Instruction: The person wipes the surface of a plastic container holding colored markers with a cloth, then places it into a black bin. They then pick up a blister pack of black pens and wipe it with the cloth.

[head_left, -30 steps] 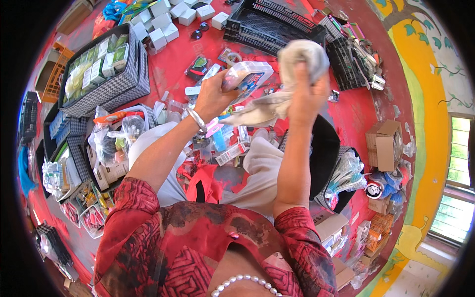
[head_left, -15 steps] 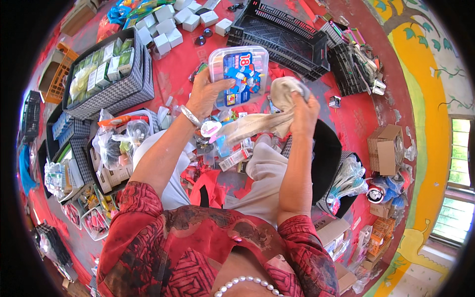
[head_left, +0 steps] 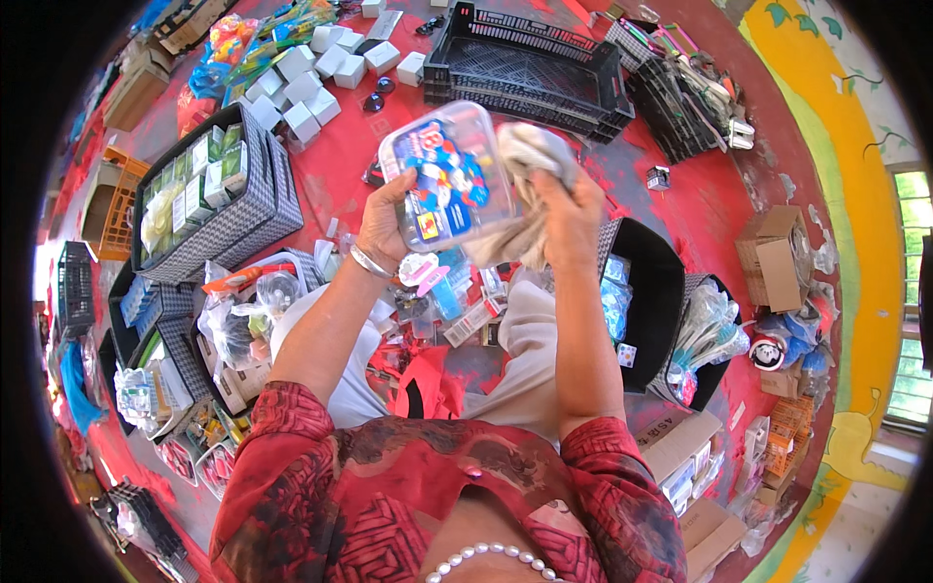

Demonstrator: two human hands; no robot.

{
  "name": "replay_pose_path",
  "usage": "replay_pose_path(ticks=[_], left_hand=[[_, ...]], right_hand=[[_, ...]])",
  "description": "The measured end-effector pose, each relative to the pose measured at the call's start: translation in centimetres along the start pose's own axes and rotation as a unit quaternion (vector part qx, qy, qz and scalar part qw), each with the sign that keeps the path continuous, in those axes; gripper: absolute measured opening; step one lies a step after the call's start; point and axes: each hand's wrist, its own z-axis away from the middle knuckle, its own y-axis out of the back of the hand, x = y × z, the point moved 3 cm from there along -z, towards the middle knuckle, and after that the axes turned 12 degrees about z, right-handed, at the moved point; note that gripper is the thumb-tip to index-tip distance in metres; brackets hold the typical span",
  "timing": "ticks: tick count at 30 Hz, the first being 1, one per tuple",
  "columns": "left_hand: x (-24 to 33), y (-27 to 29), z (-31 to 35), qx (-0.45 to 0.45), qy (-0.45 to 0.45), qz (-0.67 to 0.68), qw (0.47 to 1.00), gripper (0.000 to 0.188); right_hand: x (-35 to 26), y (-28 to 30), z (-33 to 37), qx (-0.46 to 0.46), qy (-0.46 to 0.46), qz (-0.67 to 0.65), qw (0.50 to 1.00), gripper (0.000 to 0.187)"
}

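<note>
Two hands: clear box (head_left: 447, 180) (rounded), crumpled cloth (head_left: 525, 189).

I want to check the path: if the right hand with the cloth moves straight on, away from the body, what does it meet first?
Probably the black plastic crate on the red floor beyond the right hand and its cloth; depth is unclear.

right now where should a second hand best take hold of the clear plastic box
Probably by its upper rim, coming from the far side. The box is tilted face up, the left hand already grips its lower left edge, and the right hand presses a cloth on its right side, so only the top edge is free.
</note>
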Motion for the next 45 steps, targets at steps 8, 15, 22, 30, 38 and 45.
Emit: replay_pose_path(ticks=[8, 15, 22, 30, 38, 45], left_hand=[[1.4, -0.2, -0.4, -0.036, -0.048, 0.072, 0.996, 0.045], [0.4, -1.2, 0.1, -0.006, -0.053, -0.072, 0.996, 0.046], [0.2, -0.9, -0.4, -0.041, -0.063, -0.063, 0.995, 0.047], [-0.8, -0.3, -0.5, -0.012, -0.101, -0.018, 0.995, 0.06], [3.4, -1.8, 0.6, -0.03, -0.08, -0.14, 0.986, 0.06], [-0.4, -0.2, 0.4, 0.079, 0.069, -0.206, 0.973, 0.048]], right_hand=[[-0.3, 0.0, 0.8, 0.046, -0.122, -0.264, 0.956, 0.021], [0.8, -1.4, 0.2, -0.007, -0.053, 0.058, 0.997, 0.026], [2.6, 1.3, -0.9, 0.034, -0.198, -0.213, 0.956, 0.024], [4.8, -4.0, 0.8, -0.021, -0.187, -0.146, 0.971, 0.027], [1.1, 0.5, -0.8, -0.044, -0.177, -0.057, 0.982, 0.022], [0.6, -0.7, -0.6, -0.083, -0.124, 0.054, 0.987, 0.022]])
